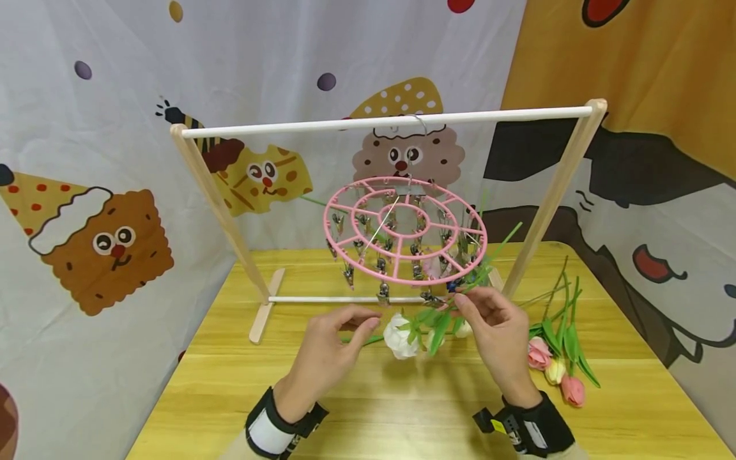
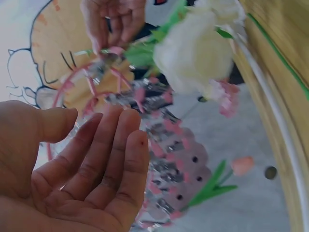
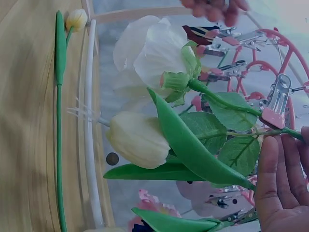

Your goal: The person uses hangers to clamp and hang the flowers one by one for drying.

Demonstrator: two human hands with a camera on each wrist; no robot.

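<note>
A white rose (image 1: pixel 400 336) hangs head down below the front rim of a round pink clip hanger (image 1: pixel 397 280). In the right wrist view, a metal clip (image 3: pixel 277 101) with pink tips grips its stem. Beyond that clip, my right hand (image 1: pixel 496 332) pinches the stem (image 3: pixel 222 100). My left hand (image 1: pixel 330 350) is held just left of the rose, fingers relaxed and nothing in them. A white tulip (image 3: pixel 137 140) with long green leaves hangs beside the rose. A pink flower (image 2: pixel 224 96) and a peach tulip (image 2: pixel 242 165) appear beyond, in the left wrist view.
The hanger hooks over the white bar (image 1: pixel 287 127) of a wooden-legged rack (image 1: pixel 221 204). Pink and yellow tulips (image 1: pixel 555 370) lie on the table (image 1: pixel 402 415) at right. Another pale tulip (image 3: pixel 76 20) lies on the table near the lower bar (image 3: pixel 90 121).
</note>
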